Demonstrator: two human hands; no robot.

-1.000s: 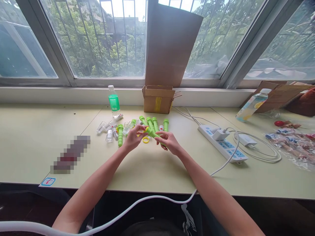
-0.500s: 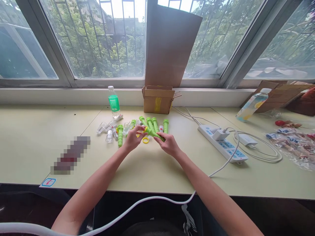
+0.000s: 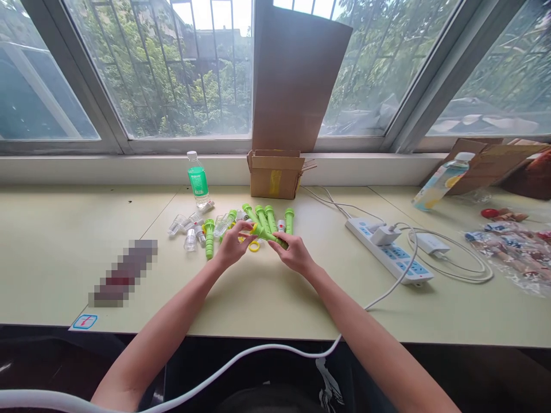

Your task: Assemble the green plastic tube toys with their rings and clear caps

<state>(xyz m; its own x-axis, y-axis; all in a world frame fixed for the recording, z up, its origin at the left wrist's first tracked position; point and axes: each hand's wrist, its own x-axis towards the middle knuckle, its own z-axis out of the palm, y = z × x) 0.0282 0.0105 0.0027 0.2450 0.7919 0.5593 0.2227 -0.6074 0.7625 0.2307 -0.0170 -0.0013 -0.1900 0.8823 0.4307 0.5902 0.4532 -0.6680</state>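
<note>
Green tube (image 3: 266, 234), slanted over the desk (image 3: 258, 304), with yellow band (image 3: 253, 229) at the flared end. Compared with one second earlier, now wrapped more closely at the narrow end by the right hand (image 3: 297, 252), suggesting firmer support; pinched near the flared end by the left hand (image 3: 233, 245). Just beyond: other green tubes (image 3: 270, 217).

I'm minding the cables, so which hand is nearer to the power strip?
Right. The right hand, gripping one end of a green tube, is left of the power strip, apart from it. The left hand is farther left, at the tube's other end.
</note>
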